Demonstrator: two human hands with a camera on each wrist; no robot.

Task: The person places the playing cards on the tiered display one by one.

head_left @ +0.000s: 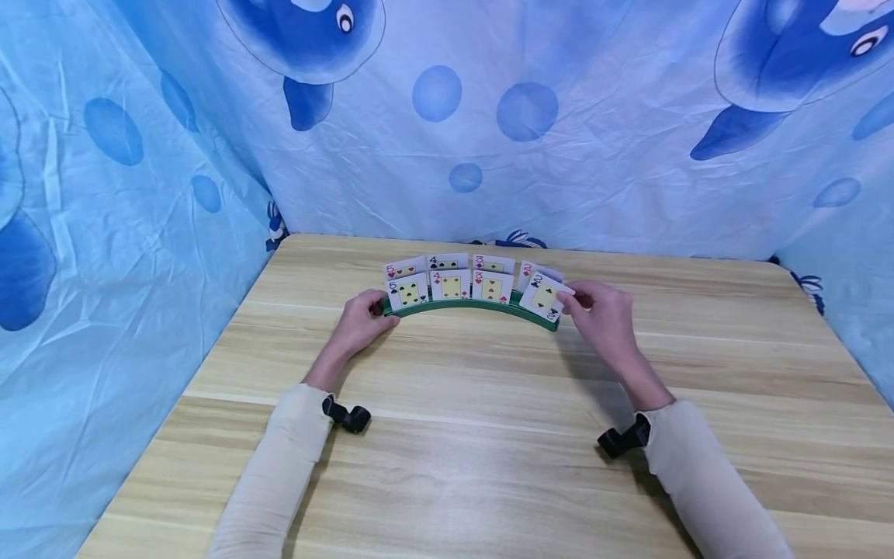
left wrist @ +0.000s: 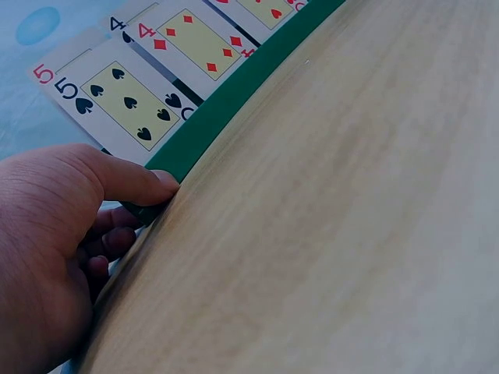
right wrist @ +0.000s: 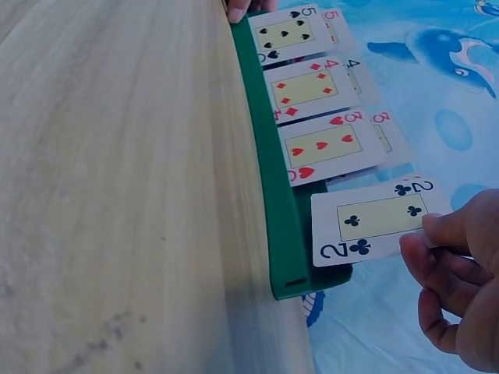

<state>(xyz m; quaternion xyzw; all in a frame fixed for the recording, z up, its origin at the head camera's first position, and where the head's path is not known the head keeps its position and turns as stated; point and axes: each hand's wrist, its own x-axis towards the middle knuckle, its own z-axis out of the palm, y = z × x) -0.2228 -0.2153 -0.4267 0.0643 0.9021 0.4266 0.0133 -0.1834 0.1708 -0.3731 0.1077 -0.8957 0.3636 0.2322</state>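
Note:
A curved green card holder (head_left: 462,303) stands on the table with playing cards in two rows. My left hand (head_left: 359,320) grips its left end, thumb (left wrist: 160,185) on the front edge in the left wrist view. My right hand (head_left: 606,320) pinches the two of clubs (right wrist: 370,220) by its edge, tilted over the holder's right end. Behind it shows a red two (head_left: 525,270). The front row holds the five of spades (head_left: 408,292), four of diamonds (head_left: 450,285) and three of hearts (head_left: 492,287); a red five (head_left: 405,269), a black four (head_left: 448,262) and a red three (head_left: 494,262) stand behind.
The wooden table (head_left: 447,442) spreads in front of the holder. A blue curtain (head_left: 447,155) with dolphin prints hangs behind and to the sides. Black wrist cameras sit at the left cuff (head_left: 300,407) and the right cuff (head_left: 663,419).

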